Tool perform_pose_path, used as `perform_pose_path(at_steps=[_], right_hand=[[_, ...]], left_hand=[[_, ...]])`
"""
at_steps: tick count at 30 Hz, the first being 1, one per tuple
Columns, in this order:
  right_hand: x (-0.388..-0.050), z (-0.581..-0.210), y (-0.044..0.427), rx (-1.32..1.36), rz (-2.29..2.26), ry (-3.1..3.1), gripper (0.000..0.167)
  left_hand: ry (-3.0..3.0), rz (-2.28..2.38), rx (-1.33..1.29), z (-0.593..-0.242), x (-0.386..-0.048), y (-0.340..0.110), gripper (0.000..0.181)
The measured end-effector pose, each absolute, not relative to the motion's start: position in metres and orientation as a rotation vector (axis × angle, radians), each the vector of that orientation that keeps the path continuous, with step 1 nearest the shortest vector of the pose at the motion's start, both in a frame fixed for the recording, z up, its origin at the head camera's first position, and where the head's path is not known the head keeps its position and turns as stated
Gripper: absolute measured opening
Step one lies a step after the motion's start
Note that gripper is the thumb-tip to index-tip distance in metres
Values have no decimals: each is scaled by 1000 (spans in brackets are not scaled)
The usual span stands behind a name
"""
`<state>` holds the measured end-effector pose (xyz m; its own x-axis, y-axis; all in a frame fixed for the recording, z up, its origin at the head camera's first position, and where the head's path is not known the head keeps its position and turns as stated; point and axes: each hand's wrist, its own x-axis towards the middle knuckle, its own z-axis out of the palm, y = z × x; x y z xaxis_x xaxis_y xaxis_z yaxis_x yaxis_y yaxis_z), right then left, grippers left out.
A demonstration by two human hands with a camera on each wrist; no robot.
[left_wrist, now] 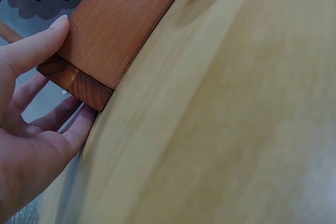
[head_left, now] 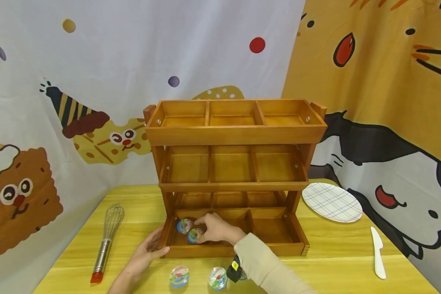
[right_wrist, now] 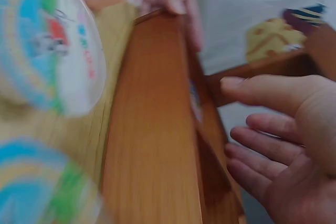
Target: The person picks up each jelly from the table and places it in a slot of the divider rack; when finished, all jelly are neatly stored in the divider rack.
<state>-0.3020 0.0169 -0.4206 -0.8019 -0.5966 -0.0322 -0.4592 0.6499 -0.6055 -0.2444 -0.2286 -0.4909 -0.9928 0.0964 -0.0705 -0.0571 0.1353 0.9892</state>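
Observation:
A brown wooden three-tier rack (head_left: 237, 135) stands on the table. Its bottom front corner is held by my left hand (head_left: 144, 254), thumb (left_wrist: 44, 45) on the front board (left_wrist: 113, 30) and fingers around the end. In the bottom left compartment lie two small cups with printed lids, one (head_left: 184, 226) at the back left, the other (head_left: 194, 235) beside my right hand (head_left: 217, 228). The right wrist view shows that hand (right_wrist: 283, 140) with fingers spread and nothing between them. Before the rack sit several similar cups (head_left: 179, 276), one partly hidden by my right wrist.
On the left lies a whisk (head_left: 107, 241) with a red-tipped handle. A white checked plate (head_left: 332, 202) and a white plastic knife (head_left: 378, 253) are on the right. The rack's upper tiers have divided compartments, and a printed cloth (head_left: 213, 49) hangs behind.

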Motion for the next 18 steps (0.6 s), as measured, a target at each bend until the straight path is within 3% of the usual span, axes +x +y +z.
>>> perform_pose_path(at_steps=[8,18], right_hand=[[-268,-418,126,-767,-1674,2100,42],[-225,-452,209,-655,-1729,2269,32]], left_hand=[[2277,1973,42,-491,-249,-228,70],[2329,1878,12,-487,-247,-228,70]])
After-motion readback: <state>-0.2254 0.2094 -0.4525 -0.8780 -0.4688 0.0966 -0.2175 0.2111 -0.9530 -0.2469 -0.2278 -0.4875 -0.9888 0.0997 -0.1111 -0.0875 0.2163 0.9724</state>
